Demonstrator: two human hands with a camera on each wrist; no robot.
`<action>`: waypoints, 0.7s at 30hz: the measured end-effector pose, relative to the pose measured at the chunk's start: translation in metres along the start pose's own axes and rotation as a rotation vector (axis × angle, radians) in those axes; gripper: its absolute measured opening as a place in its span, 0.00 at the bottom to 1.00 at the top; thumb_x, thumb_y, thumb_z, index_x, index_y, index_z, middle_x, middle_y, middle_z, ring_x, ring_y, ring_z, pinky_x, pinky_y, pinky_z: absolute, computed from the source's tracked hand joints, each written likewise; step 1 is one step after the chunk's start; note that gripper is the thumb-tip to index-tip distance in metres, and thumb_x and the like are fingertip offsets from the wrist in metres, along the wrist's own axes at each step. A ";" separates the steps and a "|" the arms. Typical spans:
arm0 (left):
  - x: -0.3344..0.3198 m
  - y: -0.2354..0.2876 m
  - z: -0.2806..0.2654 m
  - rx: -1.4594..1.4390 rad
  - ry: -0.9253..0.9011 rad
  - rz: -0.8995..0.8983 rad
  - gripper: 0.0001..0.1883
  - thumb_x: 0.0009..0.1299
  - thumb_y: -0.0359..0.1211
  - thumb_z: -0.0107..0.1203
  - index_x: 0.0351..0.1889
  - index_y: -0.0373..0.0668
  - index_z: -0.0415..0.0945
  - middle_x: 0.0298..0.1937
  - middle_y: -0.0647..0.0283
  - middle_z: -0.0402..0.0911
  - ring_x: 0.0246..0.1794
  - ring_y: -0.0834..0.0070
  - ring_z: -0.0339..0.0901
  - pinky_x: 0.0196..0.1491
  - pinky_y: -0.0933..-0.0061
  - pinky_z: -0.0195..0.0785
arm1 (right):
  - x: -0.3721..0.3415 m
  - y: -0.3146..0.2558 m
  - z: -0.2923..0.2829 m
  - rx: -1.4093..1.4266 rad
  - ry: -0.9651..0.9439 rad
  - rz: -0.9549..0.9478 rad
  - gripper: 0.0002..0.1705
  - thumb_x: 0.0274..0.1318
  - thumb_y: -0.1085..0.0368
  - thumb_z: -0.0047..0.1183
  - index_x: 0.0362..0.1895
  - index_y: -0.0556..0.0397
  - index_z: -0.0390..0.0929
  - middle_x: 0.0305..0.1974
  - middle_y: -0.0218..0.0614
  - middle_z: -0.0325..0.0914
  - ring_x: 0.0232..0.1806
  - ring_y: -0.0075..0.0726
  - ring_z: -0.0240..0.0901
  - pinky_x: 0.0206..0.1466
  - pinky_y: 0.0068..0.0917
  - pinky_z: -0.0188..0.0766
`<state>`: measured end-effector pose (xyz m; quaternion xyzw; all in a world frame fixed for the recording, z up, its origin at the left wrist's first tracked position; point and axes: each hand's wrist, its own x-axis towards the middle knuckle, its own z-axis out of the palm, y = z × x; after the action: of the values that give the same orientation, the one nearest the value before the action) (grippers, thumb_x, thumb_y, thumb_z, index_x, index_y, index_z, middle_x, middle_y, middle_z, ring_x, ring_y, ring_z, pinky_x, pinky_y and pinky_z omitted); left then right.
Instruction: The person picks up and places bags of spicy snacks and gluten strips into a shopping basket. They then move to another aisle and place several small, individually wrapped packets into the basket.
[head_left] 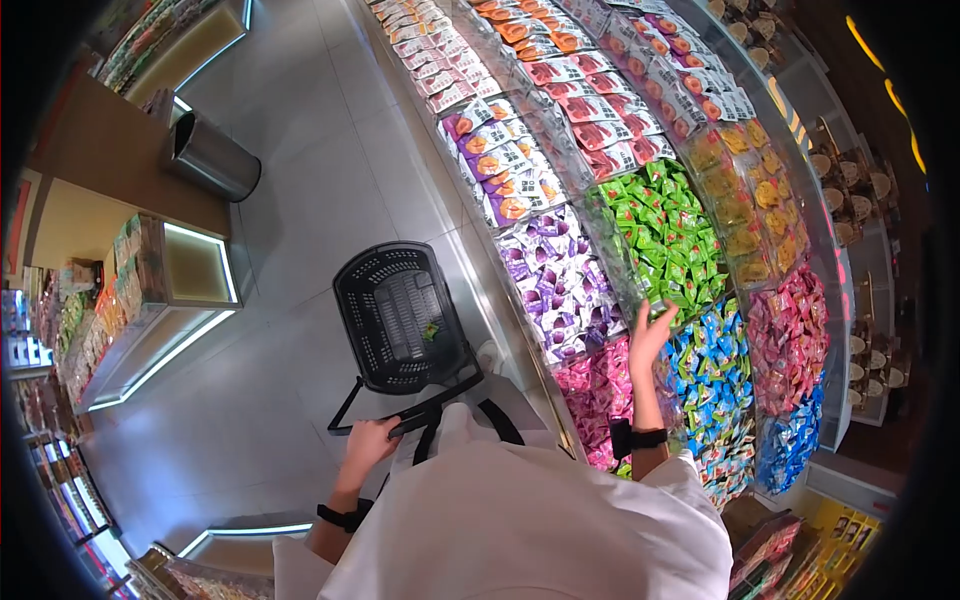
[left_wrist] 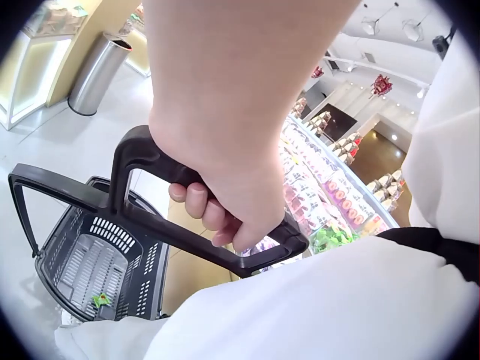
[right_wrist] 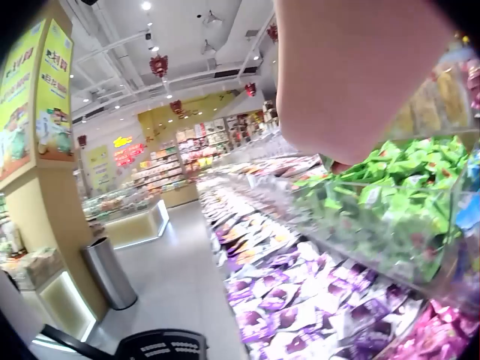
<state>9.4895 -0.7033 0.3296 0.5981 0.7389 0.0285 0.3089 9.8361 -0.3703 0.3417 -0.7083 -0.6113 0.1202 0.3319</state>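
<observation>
My left hand [head_left: 370, 445] grips the black handle [left_wrist: 180, 232] of a shopping basket [head_left: 400, 375], its fingers curled round the bar. Inside the basket lies one small green packet [head_left: 430, 331], also visible in the left wrist view [left_wrist: 100, 301]. My right hand [head_left: 650, 345] is over the near edge of a bin of green packets [head_left: 665, 225], fingers somewhat apart; green shows between them, and whether a packet is touched cannot be told. In the right wrist view the hand [right_wrist: 341, 97] hides most of its fingers beside the green packets [right_wrist: 409, 176].
Purple-and-white packets [head_left: 560, 280] fill the bin left of the green ones, with blue packets [head_left: 710, 350] and pink packets [head_left: 598, 400] nearer my body. Clear dividers [right_wrist: 360, 255] separate the bins. A metal trash can [head_left: 215, 158] stands across the tiled floor [head_left: 300, 200].
</observation>
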 end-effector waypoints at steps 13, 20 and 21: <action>-0.029 0.009 0.029 -0.088 0.077 -0.010 0.09 0.47 0.33 0.56 0.27 0.44 0.75 0.23 0.62 0.77 0.29 0.63 0.76 0.31 0.66 0.68 | -0.177 -0.011 0.275 0.267 -1.230 -0.641 0.16 0.46 0.65 0.55 0.40 0.48 0.66 0.19 0.41 0.72 0.15 0.33 0.71 0.19 0.29 0.67; -0.034 0.004 0.029 -0.200 -0.039 -0.077 0.12 0.48 0.36 0.56 0.31 0.45 0.76 0.23 0.62 0.77 0.28 0.63 0.76 0.31 0.65 0.69 | -0.219 -0.011 0.330 -0.036 -1.520 -0.527 0.07 0.42 0.72 0.51 0.30 0.50 0.70 0.21 0.41 0.72 0.21 0.41 0.72 0.25 0.35 0.68; -0.033 0.004 0.026 -0.215 -0.021 -0.075 0.12 0.47 0.36 0.57 0.31 0.45 0.76 0.22 0.63 0.76 0.27 0.64 0.76 0.30 0.66 0.69 | -0.222 -0.009 0.329 0.008 -1.481 -0.556 0.06 0.42 0.72 0.51 0.29 0.50 0.70 0.21 0.41 0.72 0.23 0.42 0.72 0.26 0.36 0.67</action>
<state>9.5085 -0.7402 0.3236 0.5338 0.7502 0.0899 0.3797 9.5902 -0.4741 0.0480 -0.2640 -0.8273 0.4754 -0.1409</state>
